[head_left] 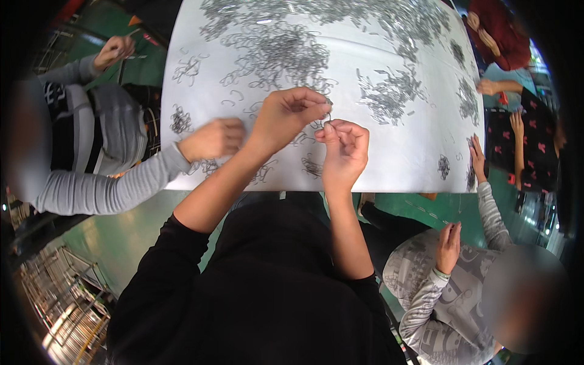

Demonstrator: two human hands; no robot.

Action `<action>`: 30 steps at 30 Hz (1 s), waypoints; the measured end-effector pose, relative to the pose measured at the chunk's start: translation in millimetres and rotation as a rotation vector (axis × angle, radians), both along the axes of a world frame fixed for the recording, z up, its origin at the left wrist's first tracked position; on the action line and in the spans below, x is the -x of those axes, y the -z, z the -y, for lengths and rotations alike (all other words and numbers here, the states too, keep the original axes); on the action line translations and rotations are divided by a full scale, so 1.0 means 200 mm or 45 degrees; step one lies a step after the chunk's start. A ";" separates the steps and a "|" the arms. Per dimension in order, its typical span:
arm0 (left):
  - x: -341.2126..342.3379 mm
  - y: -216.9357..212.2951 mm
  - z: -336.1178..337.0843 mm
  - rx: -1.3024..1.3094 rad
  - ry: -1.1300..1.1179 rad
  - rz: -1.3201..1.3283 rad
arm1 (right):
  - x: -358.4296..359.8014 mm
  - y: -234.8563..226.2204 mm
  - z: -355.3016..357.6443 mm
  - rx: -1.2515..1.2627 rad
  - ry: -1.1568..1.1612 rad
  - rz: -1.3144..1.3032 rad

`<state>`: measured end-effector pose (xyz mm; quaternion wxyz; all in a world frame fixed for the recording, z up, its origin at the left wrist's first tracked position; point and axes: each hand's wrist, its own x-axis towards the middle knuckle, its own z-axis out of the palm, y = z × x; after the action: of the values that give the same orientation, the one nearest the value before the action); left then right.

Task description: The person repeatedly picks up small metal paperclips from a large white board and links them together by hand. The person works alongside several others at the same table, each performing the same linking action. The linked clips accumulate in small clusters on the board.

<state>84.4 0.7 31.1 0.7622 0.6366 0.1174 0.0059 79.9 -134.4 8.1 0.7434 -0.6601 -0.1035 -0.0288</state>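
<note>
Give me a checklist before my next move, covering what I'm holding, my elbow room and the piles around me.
1. Small dark metal piece pinched by left hand and right hand: ok.
2. Piece's shape sound: cannot tell, partly covered.
3. Left forearm well clear of the co-worker's grey-sleeved hand: not ok, close beside it.
4. Broad heap of curved dark metal pieces lying ahead of the hands on the white-topped table: ok.
5. Small dark metal pile on the tabletop between the forearms: ok.
</note>
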 end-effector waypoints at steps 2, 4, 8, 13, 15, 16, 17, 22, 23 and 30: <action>0.08 -0.01 -0.03 0.019 -0.031 -0.014 | 0.04 0.00 -0.05 0.036 0.008 0.051; 0.14 -0.01 -0.04 -0.026 -0.067 -0.022 | 0.07 0.01 -0.08 0.082 0.000 0.084; 0.26 0.00 -0.05 -0.332 -0.262 0.254 | 0.14 0.04 -0.12 0.115 -0.049 0.116; 0.40 -0.02 -0.07 -0.521 -0.393 0.348 | 0.01 0.17 -0.12 0.212 -0.063 0.049; 0.46 -0.02 -0.07 -0.591 -0.393 0.359 | -0.17 0.29 -0.23 0.413 -0.157 0.057; 0.49 -0.03 -0.08 -0.596 -0.388 0.349 | -0.25 0.35 -0.31 0.534 -0.159 0.196; 0.51 -0.03 -0.08 -0.601 -0.385 0.338 | -0.31 0.39 -0.39 0.682 -0.254 0.331; 0.60 -0.06 -0.09 -0.538 -0.375 0.289 | -0.50 0.52 -0.68 1.376 -0.479 0.391; 0.61 -0.07 -0.09 -0.524 -0.379 0.285 | -0.52 0.54 -0.72 1.439 -0.520 0.410; 0.61 -0.07 -0.08 -0.488 -0.381 0.277 | -0.54 0.58 -0.75 1.616 -0.506 0.800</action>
<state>-38.3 17.3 44.3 0.6264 0.7406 0.1244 0.2091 188.1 15.4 -106.9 0.1445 -0.8929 -0.4261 -0.0158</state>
